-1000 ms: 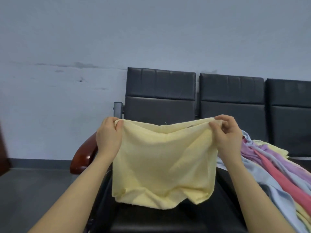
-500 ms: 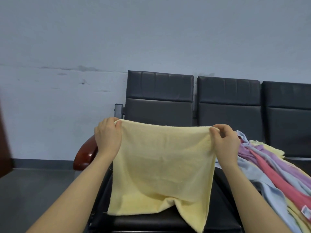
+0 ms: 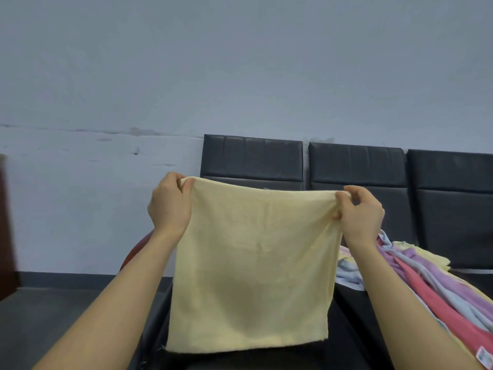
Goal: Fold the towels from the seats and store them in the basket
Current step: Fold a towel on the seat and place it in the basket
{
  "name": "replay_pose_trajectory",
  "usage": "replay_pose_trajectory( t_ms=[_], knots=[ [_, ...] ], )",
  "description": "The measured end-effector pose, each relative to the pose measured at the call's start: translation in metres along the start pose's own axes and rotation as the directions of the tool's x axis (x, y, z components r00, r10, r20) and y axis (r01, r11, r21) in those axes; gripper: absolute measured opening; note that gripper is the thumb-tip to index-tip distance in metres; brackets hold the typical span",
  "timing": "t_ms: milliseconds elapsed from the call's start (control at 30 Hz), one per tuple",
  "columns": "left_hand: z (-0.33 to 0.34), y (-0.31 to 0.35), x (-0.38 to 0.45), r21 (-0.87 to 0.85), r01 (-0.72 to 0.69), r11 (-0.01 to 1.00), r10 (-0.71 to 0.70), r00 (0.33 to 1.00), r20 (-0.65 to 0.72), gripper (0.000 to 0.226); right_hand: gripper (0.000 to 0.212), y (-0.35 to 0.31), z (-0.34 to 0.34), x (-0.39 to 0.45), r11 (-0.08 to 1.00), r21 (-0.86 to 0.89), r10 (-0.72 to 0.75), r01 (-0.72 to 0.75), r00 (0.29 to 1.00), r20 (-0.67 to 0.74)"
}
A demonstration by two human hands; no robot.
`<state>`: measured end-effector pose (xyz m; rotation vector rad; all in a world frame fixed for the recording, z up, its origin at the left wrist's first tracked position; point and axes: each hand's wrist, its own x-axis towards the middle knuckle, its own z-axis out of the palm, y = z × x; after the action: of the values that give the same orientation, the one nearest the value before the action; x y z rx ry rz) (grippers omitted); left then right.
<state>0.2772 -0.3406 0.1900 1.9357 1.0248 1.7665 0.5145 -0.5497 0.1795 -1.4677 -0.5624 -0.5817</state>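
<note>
Towel [image 3: 253, 265] hangs flat between both hands, above the seat [image 3: 346, 329] — top edge running 9 to 3 o'clock, body dropping toward 6. Left hand [image 3: 169, 206] and right hand [image 3: 361, 214] each pinch a top corner — equally near

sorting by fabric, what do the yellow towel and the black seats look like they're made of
Yellow towel: looks like soft cotton terry, matte, with a fuzzy nap and a frayed bottom edge; it hangs limp from both hands.
Black seats: probably leather or vinyl padding, smooth with a dull sheen and stitched panel seams. Which of the two cannot be told.
</note>
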Motion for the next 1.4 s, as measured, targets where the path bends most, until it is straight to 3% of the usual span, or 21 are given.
replay_pose_trajectory(
  t_ms=[267, 433, 667, 933, 1167, 1400],
  knots=[
    [0.040, -0.035, -0.003, -0.032, 0.162, 0.986, -0.159, 0.984, 0.084, 0.021, 0.011, 0.044, 0.025, 0.007, 0.989, -0.121, 0.100, -0.086, 0.989, 0.112],
    [0.092, -0.059, 0.003, -0.075, 0.264, 0.962, -0.247, 0.952, 0.182, 0.018, 0.013, 0.079, 0.063, 0.012, 0.970, -0.149, 0.205, -0.190, 0.974, 0.093],
    [0.148, -0.052, 0.031, -0.240, 0.315, 0.918, -0.288, 0.947, 0.143, 0.008, 0.007, 0.087, 0.112, 0.047, 0.984, 0.032, 0.174, -0.175, 0.984, 0.029],
    [0.138, -0.056, 0.004, -0.414, 0.255, 0.874, -0.248, 0.966, 0.073, 0.010, 0.007, 0.093, 0.104, 0.036, 0.976, 0.187, 0.117, -0.115, 0.993, -0.001],
    [0.107, -0.083, -0.070, -0.344, 0.306, 0.888, -0.288, 0.952, 0.103, 0.009, 0.001, 0.114, 0.062, -0.035, 0.978, 0.142, 0.145, -0.151, 0.988, 0.051],
    [0.079, -0.113, -0.120, -0.041, 0.303, 0.952, -0.299, 0.951, 0.081, 0.010, 0.007, 0.132, 0.022, -0.092, 0.982, 0.060, 0.171, -0.177, 0.981, 0.092]
  ],
)
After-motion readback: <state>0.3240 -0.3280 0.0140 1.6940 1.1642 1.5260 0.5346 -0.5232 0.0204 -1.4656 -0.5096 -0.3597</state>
